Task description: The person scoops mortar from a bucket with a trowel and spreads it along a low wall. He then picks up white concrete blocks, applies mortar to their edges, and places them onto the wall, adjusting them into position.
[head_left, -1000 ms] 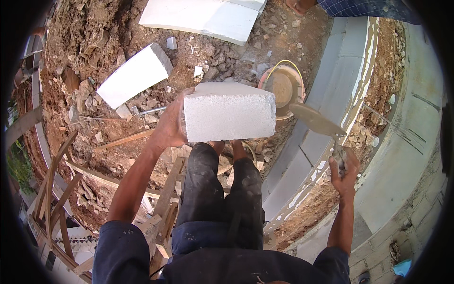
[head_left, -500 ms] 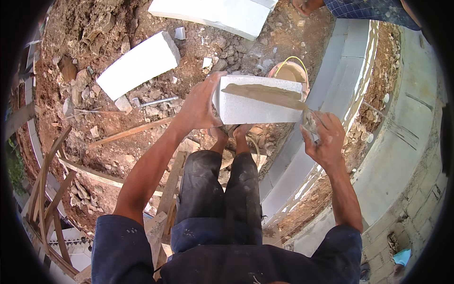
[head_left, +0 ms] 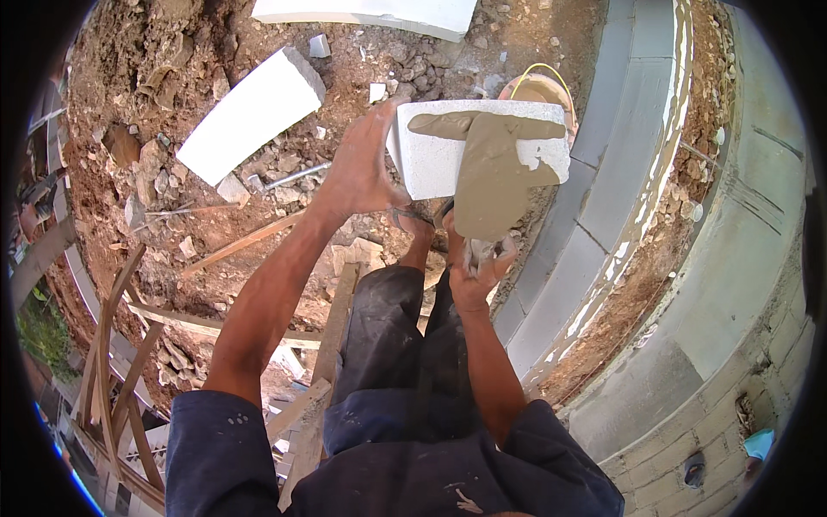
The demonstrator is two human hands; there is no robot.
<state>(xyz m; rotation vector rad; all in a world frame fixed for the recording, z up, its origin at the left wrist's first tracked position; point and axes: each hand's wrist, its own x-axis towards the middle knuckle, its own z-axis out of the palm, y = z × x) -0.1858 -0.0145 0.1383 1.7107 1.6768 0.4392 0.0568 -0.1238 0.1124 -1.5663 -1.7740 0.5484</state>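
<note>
In the head view, a white block is above centre of the frame, left end gripped by the fingers of the left hand; below, the right hand clasps a trowel overlapping the block.

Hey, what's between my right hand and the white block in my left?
The mortar-smeared trowel blade: in the head view it reaches from your right hand across the white block.

The left grip holds one end of a white block. The right grip holds a muddy trowel against it, beside a strip of brown mud. A bucket peeks out behind. A second white block lies on dirt.
</note>
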